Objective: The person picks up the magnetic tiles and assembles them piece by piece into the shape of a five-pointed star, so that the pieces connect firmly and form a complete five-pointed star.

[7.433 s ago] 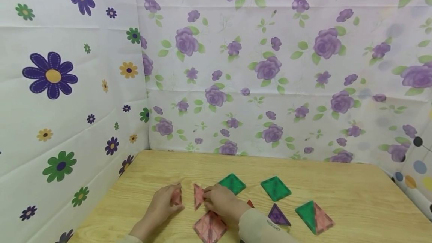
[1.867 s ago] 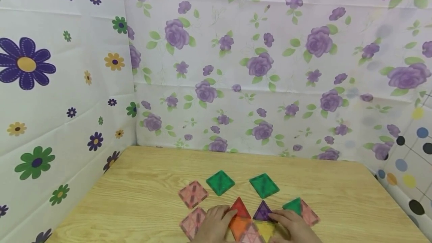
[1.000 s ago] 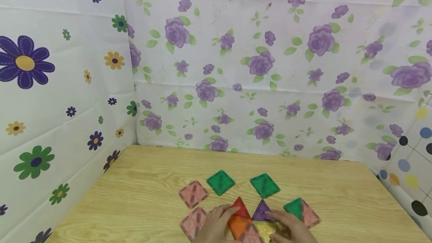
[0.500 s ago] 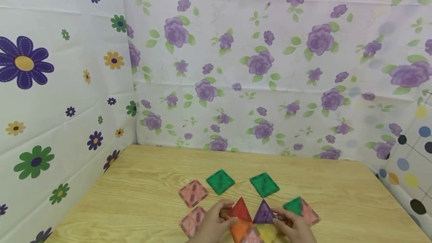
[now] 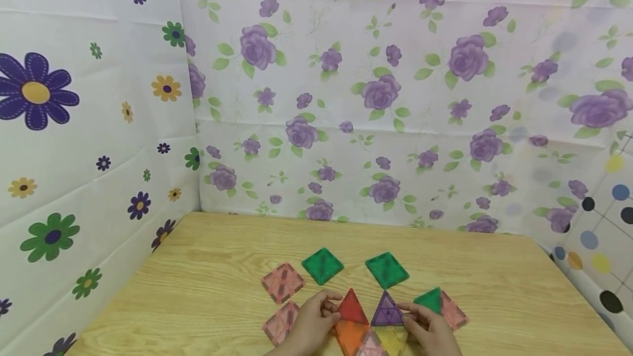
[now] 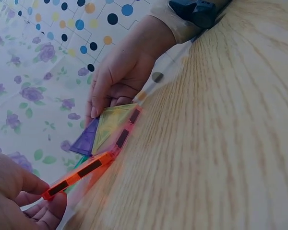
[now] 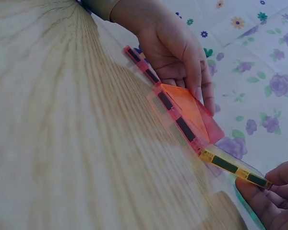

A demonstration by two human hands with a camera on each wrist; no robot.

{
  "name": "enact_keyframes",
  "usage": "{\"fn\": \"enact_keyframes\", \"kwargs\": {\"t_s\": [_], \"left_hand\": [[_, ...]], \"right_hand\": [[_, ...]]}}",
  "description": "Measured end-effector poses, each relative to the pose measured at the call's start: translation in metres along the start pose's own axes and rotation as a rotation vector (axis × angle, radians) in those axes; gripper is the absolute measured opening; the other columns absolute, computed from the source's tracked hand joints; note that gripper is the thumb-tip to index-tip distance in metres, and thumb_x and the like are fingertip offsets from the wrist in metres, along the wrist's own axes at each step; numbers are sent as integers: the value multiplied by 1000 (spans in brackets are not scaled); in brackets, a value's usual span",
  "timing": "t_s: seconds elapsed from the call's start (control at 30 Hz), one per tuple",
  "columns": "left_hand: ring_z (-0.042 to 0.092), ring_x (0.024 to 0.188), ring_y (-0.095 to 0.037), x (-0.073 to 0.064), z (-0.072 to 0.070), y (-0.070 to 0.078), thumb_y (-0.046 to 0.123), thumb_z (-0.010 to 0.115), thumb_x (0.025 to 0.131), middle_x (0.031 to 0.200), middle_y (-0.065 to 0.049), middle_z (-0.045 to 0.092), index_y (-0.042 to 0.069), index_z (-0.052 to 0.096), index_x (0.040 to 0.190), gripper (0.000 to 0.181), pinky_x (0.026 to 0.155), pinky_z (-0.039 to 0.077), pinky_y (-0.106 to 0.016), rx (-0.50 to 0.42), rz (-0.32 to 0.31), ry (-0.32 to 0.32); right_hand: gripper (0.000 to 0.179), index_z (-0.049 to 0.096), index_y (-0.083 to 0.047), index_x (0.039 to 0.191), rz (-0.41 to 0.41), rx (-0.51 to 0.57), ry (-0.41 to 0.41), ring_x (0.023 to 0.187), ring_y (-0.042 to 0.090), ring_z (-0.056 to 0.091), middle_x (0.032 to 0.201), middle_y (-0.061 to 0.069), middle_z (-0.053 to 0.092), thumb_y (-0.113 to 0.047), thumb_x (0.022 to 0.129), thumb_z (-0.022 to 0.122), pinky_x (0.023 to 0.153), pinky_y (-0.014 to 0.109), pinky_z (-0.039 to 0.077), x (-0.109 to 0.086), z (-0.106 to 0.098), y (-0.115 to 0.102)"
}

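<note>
Red (image 5: 352,309), orange (image 5: 350,335), pink (image 5: 371,346), yellow (image 5: 393,338) and purple (image 5: 387,312) triangular magnetic tiles join edge to edge at the near side of the table. My left hand (image 5: 314,320) pinches the outer corner where red and orange meet, thumb and fingertips around the orange tile (image 6: 81,175) in the left wrist view. Opposite it, my right hand (image 5: 431,329) pinches the outer corner by purple and yellow, gripping the yellow tile's end (image 7: 237,167) in the right wrist view. The orange and yellow ends slant up from the pink tile, their reflections on the tabletop below.
Behind the joined tiles lie two green diamonds, one left (image 5: 322,266) and one right (image 5: 387,270). Two pink diamonds, a farther (image 5: 283,283) and a nearer (image 5: 281,323), are on the left. A green-and-pink diamond (image 5: 447,309) lies close beyond my right hand. Flowered cloth (image 5: 386,98) backs the table.
Earlier, my hands held two pink triangles at left; those now lie together as a diamond. My hands moved to the near tiles, and fingers resting on top now pinch the outer corners.
</note>
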State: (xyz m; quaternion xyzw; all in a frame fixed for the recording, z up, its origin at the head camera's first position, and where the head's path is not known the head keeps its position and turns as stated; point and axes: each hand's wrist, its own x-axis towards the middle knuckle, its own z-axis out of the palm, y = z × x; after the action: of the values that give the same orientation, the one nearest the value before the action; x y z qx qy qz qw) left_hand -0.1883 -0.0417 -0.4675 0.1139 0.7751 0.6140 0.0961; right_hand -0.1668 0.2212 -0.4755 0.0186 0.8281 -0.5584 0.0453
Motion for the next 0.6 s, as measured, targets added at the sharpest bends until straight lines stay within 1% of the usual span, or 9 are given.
{"fn": "enact_keyframes", "kwargs": {"t_s": [0.1, 0.2, 0.3, 0.43, 0.6], "left_hand": [[56, 73, -11, 1, -1, 0, -1, 63, 88, 90, -7, 62, -1, 61, 116, 28, 59, 49, -18, -37, -8, -6], [57, 72, -10, 1, -3, 0, 0, 64, 88, 89, -7, 62, -4, 61, 116, 28, 60, 52, -20, -84, -14, -10], [58, 71, -10, 1, -4, 1, 2, 65, 89, 87, -7, 64, -6, 62, 114, 27, 60, 55, -24, -126, -29, -19], [59, 71, -9, 2, -6, 2, 3, 64, 89, 87, -6, 65, -6, 64, 112, 25, 61, 56, -26, -157, -57, -13], [59, 76, -8, 2, -7, 0, 5, 64, 90, 94, -7, 67, -8, 65, 114, 27, 65, 56, -23, -188, -63, 21]], "right_hand": [[42, 57, 8, 127, -4, 18, -29, 78, 10, 62, 96, 7, 69, -18, 94, 61, 65, 25, 56, 0, -2, 1], [47, 55, 9, 128, -15, 36, -60, 81, 10, 64, 102, 12, 70, -23, 94, 62, 68, 26, 57, -1, -3, 2], [50, 55, 10, 128, -26, 35, -58, 86, 9, 65, 109, 17, 68, -25, 94, 62, 70, 26, 58, 0, -3, 2], [45, 57, 9, 127, -18, 25, 0, 87, 5, 64, 114, 21, 67, -21, 94, 62, 71, 25, 58, 0, -2, 2], [38, 59, 7, 125, 36, 63, 77, 88, 2, 63, 117, 20, 67, -15, 94, 60, 71, 23, 56, 0, 1, 1]]}}
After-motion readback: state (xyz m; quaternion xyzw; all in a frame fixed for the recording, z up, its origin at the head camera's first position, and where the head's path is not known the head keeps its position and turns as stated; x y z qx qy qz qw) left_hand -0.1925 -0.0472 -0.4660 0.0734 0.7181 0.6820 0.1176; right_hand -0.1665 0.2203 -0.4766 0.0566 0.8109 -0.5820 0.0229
